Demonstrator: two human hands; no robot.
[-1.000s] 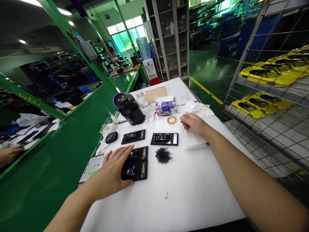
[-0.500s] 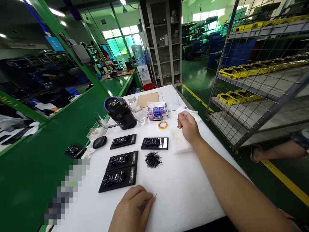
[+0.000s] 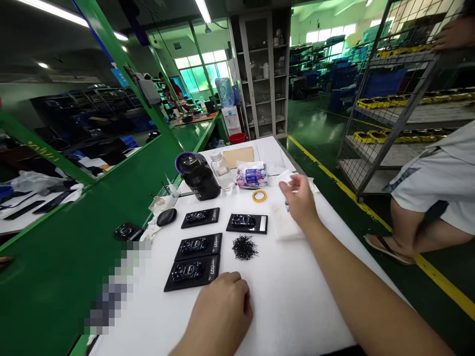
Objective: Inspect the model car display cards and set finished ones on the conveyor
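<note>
My left hand (image 3: 224, 309) rests on the white table with its fingers curled under; whatever they hold is hidden. Just beyond it lies a pile of thin black strips (image 3: 244, 247). To its left are two black plates with glossy dark model cars (image 3: 188, 270), lettered at one end. Another such plate (image 3: 200, 216) lies farther back, and one with a white label (image 3: 247, 223) sits behind the pile. My right hand (image 3: 300, 200) is over white tissue (image 3: 287, 222), fingers bent inward. A small bluish bit shows under it, too small to name.
Behind stand a black bottle (image 3: 202, 180), a clear bottle (image 3: 222, 173), a tissue pack (image 3: 252, 175) and a yellow tape roll (image 3: 259, 196). A black mouse-like object (image 3: 166, 217) lies left. At right, a person (image 3: 426, 198) stands by a wire rack (image 3: 386, 113) of yellow parts.
My left hand has turned over and moved slightly right and up; the thin strip at its fingertips no longer shows. My right hand's fingers have loosened. The person by the rack has come into view.
</note>
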